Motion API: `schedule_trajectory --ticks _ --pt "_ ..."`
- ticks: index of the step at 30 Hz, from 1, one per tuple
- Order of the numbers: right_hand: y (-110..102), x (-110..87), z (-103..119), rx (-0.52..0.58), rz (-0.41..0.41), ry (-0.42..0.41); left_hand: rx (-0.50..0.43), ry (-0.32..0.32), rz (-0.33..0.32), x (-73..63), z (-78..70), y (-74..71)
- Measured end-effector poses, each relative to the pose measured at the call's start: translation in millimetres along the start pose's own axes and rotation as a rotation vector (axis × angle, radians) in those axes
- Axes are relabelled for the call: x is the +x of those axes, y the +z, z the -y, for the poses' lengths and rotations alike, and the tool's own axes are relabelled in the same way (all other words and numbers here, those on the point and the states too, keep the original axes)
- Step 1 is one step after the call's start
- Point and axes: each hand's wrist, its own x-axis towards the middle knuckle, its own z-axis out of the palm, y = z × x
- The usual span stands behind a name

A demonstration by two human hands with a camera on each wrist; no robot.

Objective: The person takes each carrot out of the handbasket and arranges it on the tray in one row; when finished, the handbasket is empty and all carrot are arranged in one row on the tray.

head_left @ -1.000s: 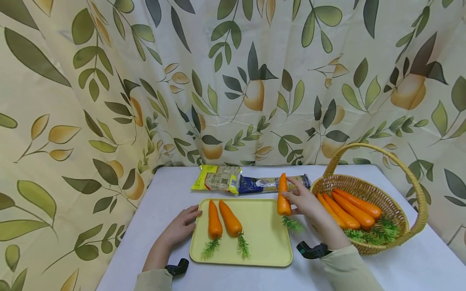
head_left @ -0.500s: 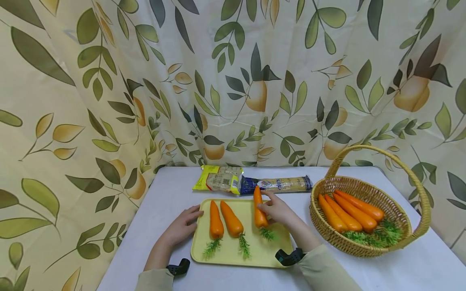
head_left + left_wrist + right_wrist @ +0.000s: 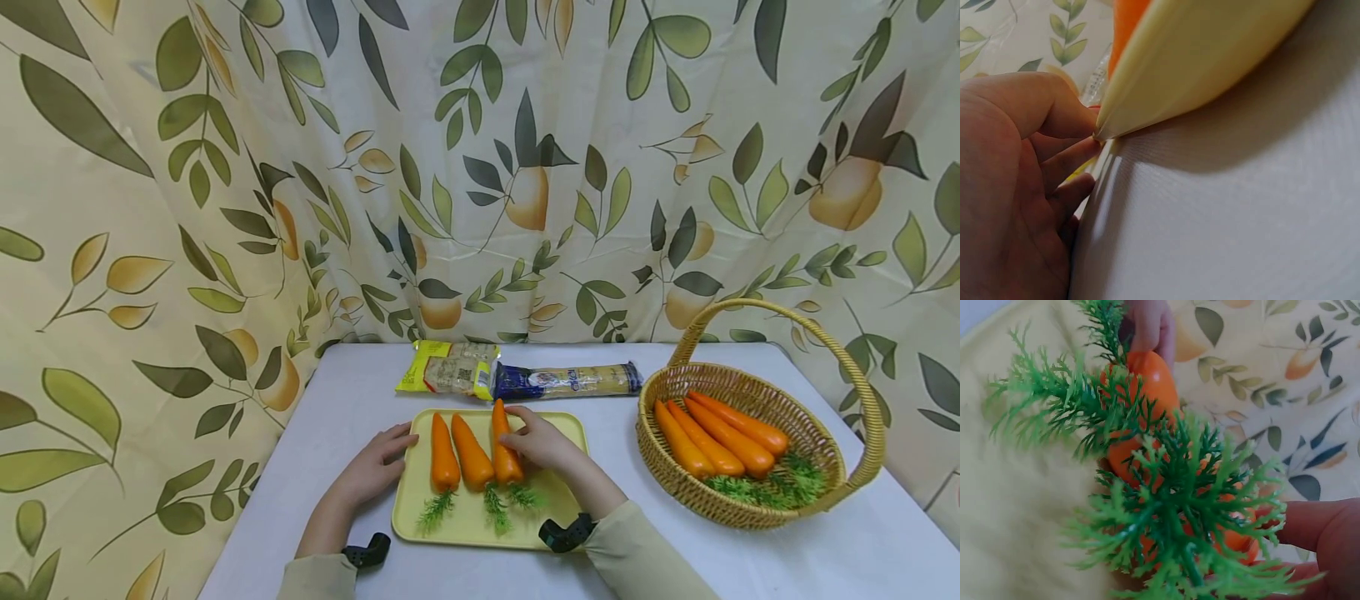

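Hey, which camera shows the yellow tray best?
The head view: nearly the whole tray shows, though carrots and the right hand cover some. The left wrist view shows just one edge; the right wrist view, a blurred part.

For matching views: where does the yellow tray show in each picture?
Head: the yellow tray is in the lower middle, left hand at its left edge.
Left wrist: the tray crosses the upper middle.
Right wrist: the tray, blurred, fills much of the left side.
Shared landmark: leaf-printed curtain, behind the tray in head, upper left in left wrist, upper right in right wrist.
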Motion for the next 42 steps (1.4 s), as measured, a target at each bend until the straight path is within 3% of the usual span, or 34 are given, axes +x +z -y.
schedule_trajectory --ticks 19,32,42 --pt "27.0 3.5 15.8 0.007 0.052 -0.038 -0.029 -0.013 -0.005 0.8 0.9 -0.5" --pt "31.9 5.3 17.2 -0.061 0.023 -0.032 -0.018 -0.006 -0.013 0.0 2.1 0.1" --pt "25.1 -4.3 20.6 -0.064 0.068 -0.054 -0.014 -0.02 -0.011 0.1 1.5 0.2"
